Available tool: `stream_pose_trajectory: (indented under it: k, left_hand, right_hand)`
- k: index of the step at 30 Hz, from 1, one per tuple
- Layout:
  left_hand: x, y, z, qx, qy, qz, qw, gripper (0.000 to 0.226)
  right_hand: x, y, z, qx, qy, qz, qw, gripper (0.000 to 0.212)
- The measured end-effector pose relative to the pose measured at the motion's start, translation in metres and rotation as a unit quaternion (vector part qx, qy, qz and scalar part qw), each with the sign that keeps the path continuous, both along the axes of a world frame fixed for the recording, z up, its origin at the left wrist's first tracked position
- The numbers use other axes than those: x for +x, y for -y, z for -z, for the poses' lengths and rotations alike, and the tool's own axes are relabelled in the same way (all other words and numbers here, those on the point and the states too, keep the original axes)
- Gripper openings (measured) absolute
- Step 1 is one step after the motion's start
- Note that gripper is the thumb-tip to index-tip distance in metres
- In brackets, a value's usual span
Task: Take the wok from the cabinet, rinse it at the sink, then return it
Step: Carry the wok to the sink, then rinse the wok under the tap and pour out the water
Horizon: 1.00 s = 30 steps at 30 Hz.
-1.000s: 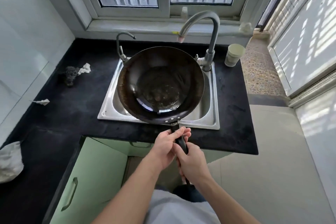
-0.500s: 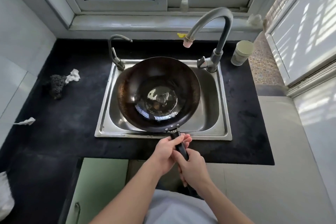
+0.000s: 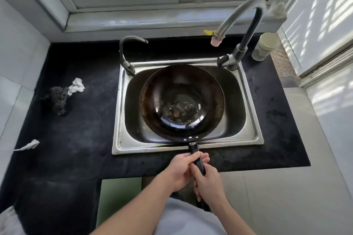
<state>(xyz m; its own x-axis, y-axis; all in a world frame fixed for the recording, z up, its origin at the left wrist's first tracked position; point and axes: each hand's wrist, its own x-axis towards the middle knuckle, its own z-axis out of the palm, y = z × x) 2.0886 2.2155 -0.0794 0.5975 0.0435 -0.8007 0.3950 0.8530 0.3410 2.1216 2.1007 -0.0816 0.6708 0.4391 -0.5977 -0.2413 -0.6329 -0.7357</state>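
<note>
Two hands clamp one black handle point(image 3: 197, 160): the left hand point(image 3: 184, 170) wraps it nearer the wok, the right hand point(image 3: 209, 185) closes around it just behind. The wok point(image 3: 181, 102) sits low inside the steel sink point(image 3: 254, 120), its bowl facing up and dark residue pooled at the bottom, its handle crossing the sink's front rim toward the person. Whether the bowl touches the basin floor cannot be told. The tall tap point(image 3: 240, 23) arches from the right rear corner, its pink-tipped spout off to the wok's right rear rather than over the middle; no water is seen running. A smaller tap point(image 3: 127, 53) stands at the left rear. A cup point(image 3: 264, 46), a dark scourer point(image 3: 57, 99) and scraps of tissue point(image 3: 76, 86) lie on the black counter point(image 3: 76, 139).

Water started with the spout so placed could strike the sloping wall and splash the counter; freeing one hand for the lever could let the long handle tip the wok.

Compared with half a second ago, the wok sits lower and further inside the basin, with more rim visible around it.
</note>
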Motion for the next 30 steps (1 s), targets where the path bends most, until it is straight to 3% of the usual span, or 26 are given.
stream_pose_trajectory:
  k: [5,16,19,22,24,26,30]
  left_hand:
    - [-0.003,-0.008,0.003,0.041,-0.004,0.062,0.997,0.032]
    - [0.001,-0.019,0.009,0.062,-0.02,0.089,0.994,0.027]
    - [0.003,-0.016,0.009,0.07,-0.029,0.074,0.994,0.024]
    - [0.004,-0.012,0.005,0.086,-0.03,0.057,0.994,0.021]
    - [0.004,-0.009,0.002,0.089,-0.028,0.044,0.995,0.021]
    - [0.006,-0.004,0.002,0.08,-0.039,-0.001,0.996,0.025]
    - [0.013,0.013,-0.003,0.084,-0.085,-0.074,0.99,0.026]
  right_hand:
    - [-0.003,-0.009,0.009,-0.004,0.008,0.02,1.0,0.035]
    - [0.0,-0.025,0.006,-0.005,-0.002,0.016,1.0,0.026]
    - [0.01,-0.02,0.004,-0.024,-0.023,-0.041,0.999,0.022]
    - [0.038,-0.006,-0.002,-0.077,-0.04,-0.142,0.986,0.038]
    - [0.064,0.001,-0.012,-0.076,-0.065,-0.156,0.983,0.038]
    - [0.099,0.005,-0.019,-0.071,-0.017,-0.143,0.987,0.032]
    - [0.173,-0.01,-0.029,-0.065,0.162,-0.14,0.975,0.018]
